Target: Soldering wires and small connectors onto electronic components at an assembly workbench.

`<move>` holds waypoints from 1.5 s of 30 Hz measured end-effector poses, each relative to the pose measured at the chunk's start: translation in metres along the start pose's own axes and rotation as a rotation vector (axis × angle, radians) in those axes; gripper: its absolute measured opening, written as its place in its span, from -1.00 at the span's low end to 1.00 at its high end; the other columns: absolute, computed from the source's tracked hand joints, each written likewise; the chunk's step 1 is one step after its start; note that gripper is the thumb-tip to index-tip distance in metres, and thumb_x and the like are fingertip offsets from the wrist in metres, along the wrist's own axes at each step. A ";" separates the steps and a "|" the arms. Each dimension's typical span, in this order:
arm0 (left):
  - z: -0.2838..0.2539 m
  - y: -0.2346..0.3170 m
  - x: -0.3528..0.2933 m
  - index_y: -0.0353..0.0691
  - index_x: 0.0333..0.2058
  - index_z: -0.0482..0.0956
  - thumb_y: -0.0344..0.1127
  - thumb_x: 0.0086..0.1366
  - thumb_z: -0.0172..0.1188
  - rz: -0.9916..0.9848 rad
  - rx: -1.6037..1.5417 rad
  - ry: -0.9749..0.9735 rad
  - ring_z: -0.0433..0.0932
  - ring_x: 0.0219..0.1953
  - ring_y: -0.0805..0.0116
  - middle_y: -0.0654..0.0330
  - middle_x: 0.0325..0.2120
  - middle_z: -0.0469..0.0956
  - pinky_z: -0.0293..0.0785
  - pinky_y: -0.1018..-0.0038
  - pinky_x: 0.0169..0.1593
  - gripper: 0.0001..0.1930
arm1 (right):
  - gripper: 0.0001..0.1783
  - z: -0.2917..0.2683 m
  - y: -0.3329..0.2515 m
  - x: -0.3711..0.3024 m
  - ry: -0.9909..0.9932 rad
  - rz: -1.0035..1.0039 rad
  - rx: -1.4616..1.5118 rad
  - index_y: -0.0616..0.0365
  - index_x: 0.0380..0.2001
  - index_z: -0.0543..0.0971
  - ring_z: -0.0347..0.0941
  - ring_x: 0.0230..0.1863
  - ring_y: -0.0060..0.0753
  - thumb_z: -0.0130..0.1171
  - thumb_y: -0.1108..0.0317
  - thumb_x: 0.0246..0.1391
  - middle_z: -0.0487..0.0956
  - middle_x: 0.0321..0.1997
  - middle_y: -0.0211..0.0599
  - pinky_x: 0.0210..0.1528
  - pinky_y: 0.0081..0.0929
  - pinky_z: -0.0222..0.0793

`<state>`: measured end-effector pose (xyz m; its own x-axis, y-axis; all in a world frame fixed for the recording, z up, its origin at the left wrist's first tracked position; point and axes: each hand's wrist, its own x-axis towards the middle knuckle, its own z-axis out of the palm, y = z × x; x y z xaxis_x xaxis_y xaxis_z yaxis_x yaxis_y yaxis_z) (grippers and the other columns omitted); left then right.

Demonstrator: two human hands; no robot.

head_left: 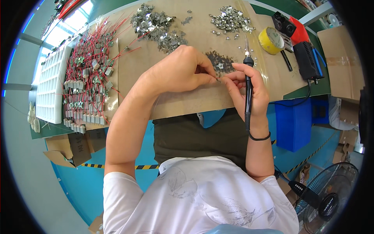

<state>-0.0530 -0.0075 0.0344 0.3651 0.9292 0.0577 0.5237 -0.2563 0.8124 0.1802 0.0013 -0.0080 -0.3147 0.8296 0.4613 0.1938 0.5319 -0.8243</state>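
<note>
Over the near part of the cardboard sheet (187, 104), my left hand (183, 69) pinches something tiny at its fingertips, too small to name. My right hand (253, 87) carries a soldering iron (248, 93) against its fingers, the metal tip pointing away from me. Its thumb and a fingertip meet the left fingertips at the same tiny piece. Just beyond them is a scorched brown patch (212, 57) with a small shiny metal part (220, 66) on it. Farther off lie a heap of grey metal pieces (154, 25) and a heap of shiny metal pieces (230, 19).
At left, many small components with red wires (91, 74) lie beside a white compartment tray (50, 85). To the right are a yellow tape roll (271, 40), a black box (306, 58) with a cable, and a blue bin (293, 124) below. A fan (327, 204) stands lower right.
</note>
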 end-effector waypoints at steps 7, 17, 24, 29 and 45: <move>0.005 0.003 0.008 -0.32 -0.31 0.76 -0.36 0.20 0.40 -0.240 -0.052 0.136 0.62 -0.47 0.38 0.11 -0.49 0.72 0.56 0.44 -0.30 -0.85 | -0.53 0.006 -0.003 -0.009 -0.012 -0.112 -0.157 0.18 0.00 0.63 0.58 -0.44 -0.39 0.45 0.68 -0.01 0.67 -0.37 -0.28 -0.34 -0.50 0.55; 0.029 -0.010 0.010 -0.35 -0.40 0.65 -0.39 0.14 0.33 -0.005 0.302 0.284 0.67 -0.34 -0.03 -0.02 -0.44 0.64 0.60 0.20 -0.19 -0.87 | -0.42 -0.023 0.008 -0.009 -0.050 -0.105 0.041 0.34 0.24 0.52 0.55 -0.51 -0.65 0.31 0.13 0.33 0.71 -0.37 -0.26 -0.41 -0.68 0.50; 0.034 -0.009 0.011 -0.36 -0.39 0.63 -0.37 0.18 0.28 -0.006 0.421 0.312 0.66 -0.28 -0.12 -0.07 -0.41 0.65 0.59 0.12 -0.14 -0.86 | -0.76 -0.021 0.020 -0.016 0.161 -0.055 0.189 0.37 -0.04 0.66 0.58 -0.57 -0.62 0.25 0.40 0.36 0.71 -0.40 -0.23 -0.50 -0.70 0.51; 0.035 -0.010 0.012 -0.37 -0.39 0.63 -0.37 0.20 0.28 -0.012 0.424 0.326 0.66 -0.27 -0.14 -0.09 -0.40 0.66 0.59 0.10 -0.12 -0.85 | -0.86 -0.018 0.012 -0.010 0.143 -0.046 0.016 0.36 -0.16 0.68 0.63 -0.55 -0.61 0.24 0.54 0.27 0.68 -0.50 -0.29 -0.53 -0.71 0.49; 0.036 -0.010 0.014 -0.38 -0.38 0.64 -0.34 0.21 0.27 -0.055 0.427 0.331 0.66 -0.27 -0.15 -0.11 -0.38 0.66 0.58 0.09 -0.12 -0.83 | -0.87 -0.017 0.014 -0.006 0.118 -0.062 -0.011 0.35 -0.17 0.69 0.58 -0.58 -0.67 0.25 0.55 0.23 0.63 -0.58 -0.39 -0.53 -0.73 0.40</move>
<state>-0.0251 -0.0018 0.0061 0.1027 0.9609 0.2571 0.8266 -0.2263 0.5153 0.2011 0.0070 -0.0169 -0.2151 0.8087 0.5475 0.1874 0.5844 -0.7895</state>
